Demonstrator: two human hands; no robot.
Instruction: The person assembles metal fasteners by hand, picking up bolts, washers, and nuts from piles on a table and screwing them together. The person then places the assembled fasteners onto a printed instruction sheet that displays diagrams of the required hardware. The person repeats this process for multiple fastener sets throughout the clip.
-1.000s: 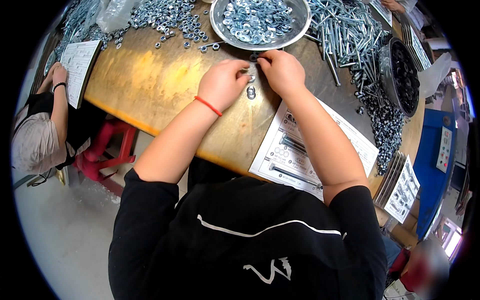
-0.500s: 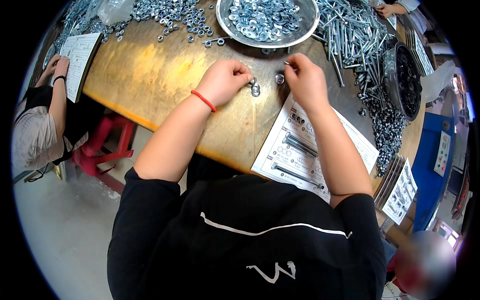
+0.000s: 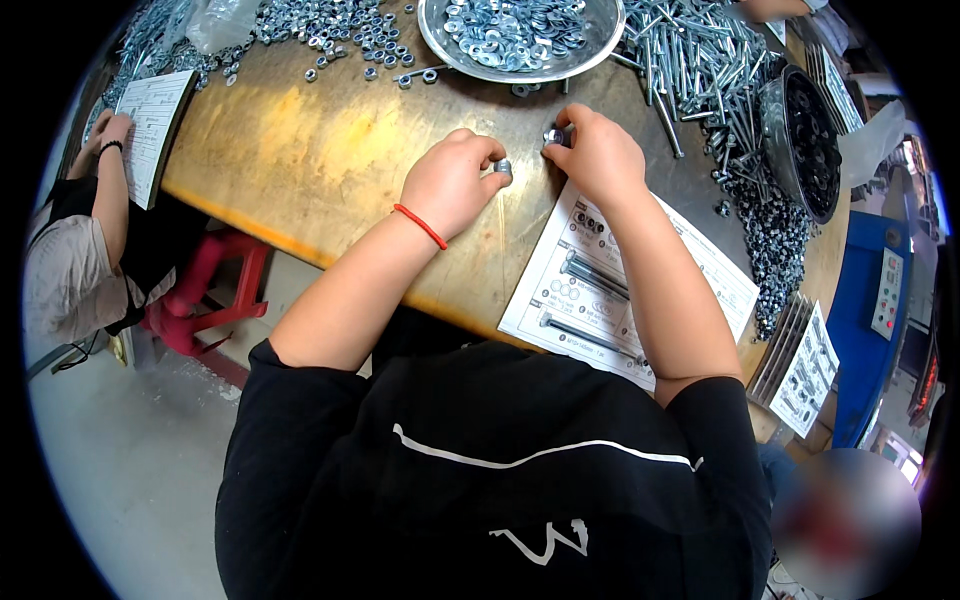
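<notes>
Lifted from the tabletop (image 3: 330,170) since the earlier frame, a small washer stack (image 3: 503,167) is pinched in the left hand (image 3: 452,180); the right hand (image 3: 603,155) grasps shiny nut-like hardware (image 3: 552,137), perhaps not yet raised; loose washers (image 3: 515,35) remain in the steel bowl (image 3: 520,76)

– What are you pinching?
– In my left hand (image 3: 450,185), small round silver hardware (image 3: 503,168): metal, smooth, shiny. In my right hand (image 3: 603,155), a small silver metal piece (image 3: 552,137), glinting; texture too small to read.
– Around them?
– Round silver metal bowl (image 3: 606,32), polished rim. Long silver bolts (image 3: 690,75), bright metal. Brown-and-grey tabletop (image 3: 310,125): smooth, glossy under the light, scuffed; wood or metal, I can't tell. White printed sheet (image 3: 537,275): paper, mostly matt. Clear crumpled bag (image 3: 222,24): thin glossy plastic.
– And on you?
– Black short-sleeved shirt (image 3: 350,470): soft-looking matt cloth. Red wristband (image 3: 420,226): smooth, material unclear.
</notes>
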